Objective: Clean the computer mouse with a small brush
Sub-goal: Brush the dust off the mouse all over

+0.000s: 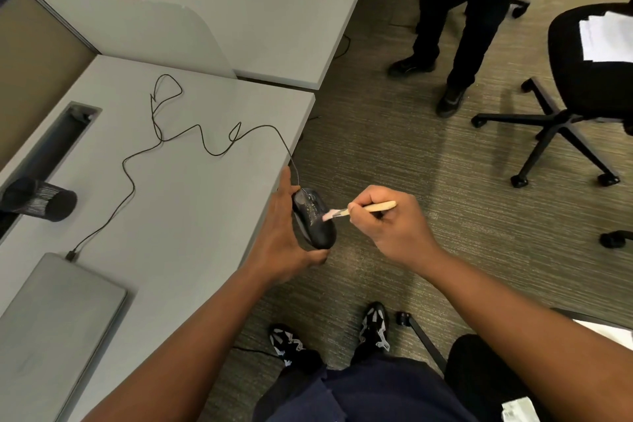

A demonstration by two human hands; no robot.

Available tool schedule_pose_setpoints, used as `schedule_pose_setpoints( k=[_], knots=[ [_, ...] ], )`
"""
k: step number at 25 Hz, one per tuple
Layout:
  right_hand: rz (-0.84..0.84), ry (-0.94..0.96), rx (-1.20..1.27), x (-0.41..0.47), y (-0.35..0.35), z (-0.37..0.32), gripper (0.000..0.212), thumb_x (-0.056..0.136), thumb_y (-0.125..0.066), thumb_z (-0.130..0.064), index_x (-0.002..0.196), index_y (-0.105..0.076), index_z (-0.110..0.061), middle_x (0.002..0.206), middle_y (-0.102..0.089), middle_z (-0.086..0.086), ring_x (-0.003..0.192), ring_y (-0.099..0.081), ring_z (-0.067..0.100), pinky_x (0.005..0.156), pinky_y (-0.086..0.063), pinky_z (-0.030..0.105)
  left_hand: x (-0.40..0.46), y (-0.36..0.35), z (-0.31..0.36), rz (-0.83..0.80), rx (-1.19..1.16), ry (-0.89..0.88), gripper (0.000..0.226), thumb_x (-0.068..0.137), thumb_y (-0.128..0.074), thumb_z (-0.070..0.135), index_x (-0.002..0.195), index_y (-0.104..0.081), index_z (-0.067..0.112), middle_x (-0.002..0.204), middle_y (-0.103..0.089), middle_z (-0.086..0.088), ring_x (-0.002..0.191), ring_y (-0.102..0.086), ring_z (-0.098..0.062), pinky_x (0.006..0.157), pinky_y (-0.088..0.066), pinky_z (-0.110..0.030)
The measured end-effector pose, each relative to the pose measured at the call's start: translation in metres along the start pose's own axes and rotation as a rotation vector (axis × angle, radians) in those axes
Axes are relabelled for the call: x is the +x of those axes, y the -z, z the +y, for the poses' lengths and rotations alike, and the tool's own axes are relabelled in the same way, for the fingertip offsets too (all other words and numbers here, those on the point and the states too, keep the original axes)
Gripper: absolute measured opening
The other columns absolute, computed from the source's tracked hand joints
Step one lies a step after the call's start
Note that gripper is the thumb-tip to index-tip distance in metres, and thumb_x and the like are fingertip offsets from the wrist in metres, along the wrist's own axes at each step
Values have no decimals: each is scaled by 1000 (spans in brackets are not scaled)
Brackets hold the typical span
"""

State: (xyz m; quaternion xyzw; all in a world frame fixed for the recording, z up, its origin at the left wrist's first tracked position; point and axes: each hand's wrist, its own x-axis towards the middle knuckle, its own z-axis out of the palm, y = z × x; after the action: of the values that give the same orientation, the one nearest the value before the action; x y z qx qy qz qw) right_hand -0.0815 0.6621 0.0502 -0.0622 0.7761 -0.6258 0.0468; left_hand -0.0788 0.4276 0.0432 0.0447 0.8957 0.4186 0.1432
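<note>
Mouse (pixel 313 217): black, gripped by left hand (pixel 282 236), fingers curled round it.
Brush (pixel 359 210): pinched by right hand (pixel 390 223); bristles touch mouse at 3 o'clock.
Cable (pixel 178 140): trails over desk (pixel 191 202).

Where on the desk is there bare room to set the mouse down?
Bare desk lies between the cable, the closed laptop and the desk's near edge, beside the left hand. Farther back the cable's loops crowd it; the mesh cup sits left.
</note>
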Motion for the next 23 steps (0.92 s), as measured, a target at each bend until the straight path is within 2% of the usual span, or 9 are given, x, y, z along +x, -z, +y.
schedule_pose_setpoints(
  k=[1,4,8,10,13,16,18,21,23],
  knots=[
    [-9,21,12,0,-1,-1,14,94,-72,-17,80,-74,-17,66,-65,-5,57,-54,7,53,-42,31,0,0,0,-6,0,-1,160,57,-99,33,158,23,58,154,-34,19,139,-43,0,104,-43,-14],
    [-96,58,21,-2,-9,-6,13,93,-71,-18,81,-75,-16,67,-67,-7,57,-56,5,53,-41,25,1,-1,-3,-9,-7,0,157,57,-97,34,158,21,58,145,-36,27,128,-45,16,92,-42,1],
    [32,37,-78,3,0,-2,15,94,-73,-14,79,-73,-16,62,-64,-8,54,-53,4,53,-38,22,1,0,-5,2,-4,8,161,59,-101,27,156,23,61,155,-35,17,140,-44,-4,98,-36,-2],
    [-30,59,18,3,-1,-4,13,94,-72,-17,81,-75,-15,67,-68,-5,58,-56,5,54,-41,25,2,-1,-7,-4,-10,5,162,61,-102,24,159,23,57,158,-35,14,143,-44,-8,96,-38,-1],
    [-150,34,64,2,-9,-8,13,94,-72,-19,82,-76,-15,70,-69,-6,60,-57,5,55,-42,24,4,-3,-5,-17,-16,-9,161,61,-101,30,160,22,56,159,-35,13,143,-45,-7,98,-39,-2],
    [-28,21,-73,7,-4,-5,14,95,-73,-14,80,-75,-14,64,-65,-8,56,-54,4,54,-38,23,4,-3,-3,-20,-23,-4,159,57,-97,36,158,24,59,157,-36,14,142,-44,-4,103,-36,-5],
    [14,23,-44,8,1,-6,15,95,-72,-15,80,-74,-14,64,-66,-2,55,-54,6,52,-40,26,3,-3,-4,-32,-17,-3,161,56,-98,36,157,25,61,154,-38,18,138,-46,0,101,-35,-1],
    [-115,10,74,6,-4,-8,14,94,-72,-19,82,-76,-13,73,-71,6,63,-61,24,56,-45,35,4,-4,-7,-49,-21,-4,162,56,-100,34,159,23,58,151,-39,22,136,-48,2,98,-40,0],
    [-138,-21,61,4,-6,-8,14,95,-72,-17,82,-76,-11,75,-71,9,63,-60,26,58,-44,36,4,-5,-6,-46,-27,-6,161,55,-98,39,156,24,63,154,-37,21,138,-47,-1,97,-39,2]
  ],
)
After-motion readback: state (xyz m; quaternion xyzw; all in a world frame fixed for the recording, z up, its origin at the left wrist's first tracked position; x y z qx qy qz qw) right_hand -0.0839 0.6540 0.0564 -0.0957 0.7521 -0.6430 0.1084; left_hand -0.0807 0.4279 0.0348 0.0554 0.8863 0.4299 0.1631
